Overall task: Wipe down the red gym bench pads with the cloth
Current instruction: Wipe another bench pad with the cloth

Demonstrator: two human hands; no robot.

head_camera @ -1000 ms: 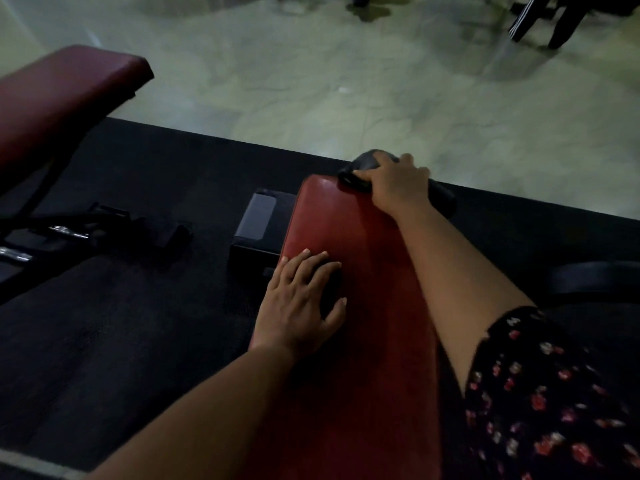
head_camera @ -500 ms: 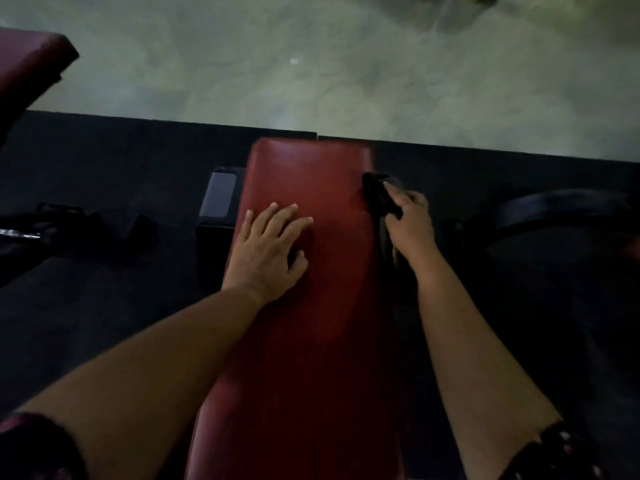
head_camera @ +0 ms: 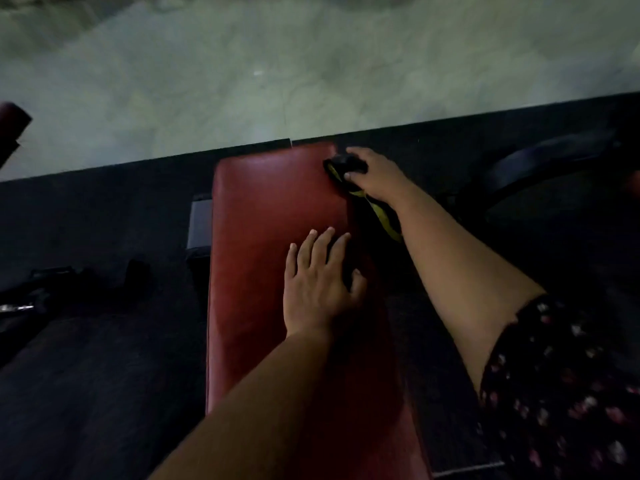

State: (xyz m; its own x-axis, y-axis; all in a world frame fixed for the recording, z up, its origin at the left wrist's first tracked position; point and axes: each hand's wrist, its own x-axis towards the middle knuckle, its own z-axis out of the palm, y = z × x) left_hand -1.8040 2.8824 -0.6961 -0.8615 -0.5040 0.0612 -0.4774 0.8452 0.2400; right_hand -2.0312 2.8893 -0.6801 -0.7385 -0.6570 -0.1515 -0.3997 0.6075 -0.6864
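Two hands are working on the red bench pad (head_camera: 270,209), and they are apart. The right hand (head_camera: 375,176) is gripping the dark cloth (head_camera: 344,164) at the pad's far corner, ahead of the left hand (head_camera: 320,289).

I think this step is going best if the right hand is pressing the cloth down hard and sliding it along the side edge toward the body. The loose yellow-edged end is hanging under the right wrist, so bunching it into the palm should stop it from dragging. Leaning on the left hand should be steadying the body.

The right arm is reaching out long, with its fingers curled around the cloth. The left hand is lying flat on the pad with its fingers spread, holding nothing, just behind the right hand.
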